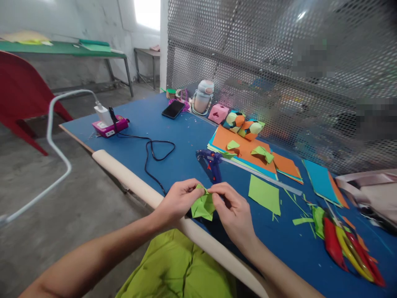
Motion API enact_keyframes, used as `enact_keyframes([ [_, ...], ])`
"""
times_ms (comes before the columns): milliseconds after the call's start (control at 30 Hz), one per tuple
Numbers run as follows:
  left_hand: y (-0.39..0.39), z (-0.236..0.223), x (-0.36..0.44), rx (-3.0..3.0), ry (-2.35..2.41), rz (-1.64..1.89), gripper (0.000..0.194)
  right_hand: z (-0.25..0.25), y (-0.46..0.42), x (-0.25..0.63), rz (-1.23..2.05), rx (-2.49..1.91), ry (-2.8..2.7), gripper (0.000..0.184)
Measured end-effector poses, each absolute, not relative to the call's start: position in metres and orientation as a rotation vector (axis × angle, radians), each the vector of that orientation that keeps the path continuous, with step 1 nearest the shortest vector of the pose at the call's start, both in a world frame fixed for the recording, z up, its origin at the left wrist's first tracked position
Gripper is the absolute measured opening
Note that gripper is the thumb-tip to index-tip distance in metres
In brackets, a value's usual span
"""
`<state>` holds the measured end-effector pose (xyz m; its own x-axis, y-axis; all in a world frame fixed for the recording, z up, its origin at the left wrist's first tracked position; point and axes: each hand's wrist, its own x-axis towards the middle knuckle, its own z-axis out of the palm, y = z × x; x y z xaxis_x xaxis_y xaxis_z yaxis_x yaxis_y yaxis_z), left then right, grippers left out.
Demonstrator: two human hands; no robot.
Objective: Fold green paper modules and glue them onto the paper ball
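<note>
Between my two hands is a folded piece of light green paper (203, 207), held just over the near edge of the blue table (186, 140). My left hand (181, 199) pinches its upper left side with thumb and fingers. At its upper right, the thumb and forefinger of my right hand (234, 209) close on the paper. Just beyond the hands stands a blue glue gun (211, 161) with a long clear glue stick in its back. A flat green paper square (264, 194) lies right of my right hand.
Behind the glue gun, orange sheets (248, 142) carry folded green pieces and paper balls (245, 124). Scissors (353, 244) and paper scraps lie at right. A purple power socket (111, 126), black cord, phone (173, 109) and bottle (203, 97) are farther off. A perforated metal screen (263, 49) borders the back.
</note>
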<state>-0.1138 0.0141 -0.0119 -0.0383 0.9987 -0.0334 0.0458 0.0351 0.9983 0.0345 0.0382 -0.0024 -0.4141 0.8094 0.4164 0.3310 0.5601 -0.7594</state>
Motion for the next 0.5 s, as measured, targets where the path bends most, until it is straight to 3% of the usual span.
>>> enact_keyframes([
  [500, 0.0046, -0.0116, -0.1116, 1.462, 1.393, 1.179, 0.019, -0.0069, 0.0375, 0.0360, 0.858, -1.081, -1.848, 0.007],
])
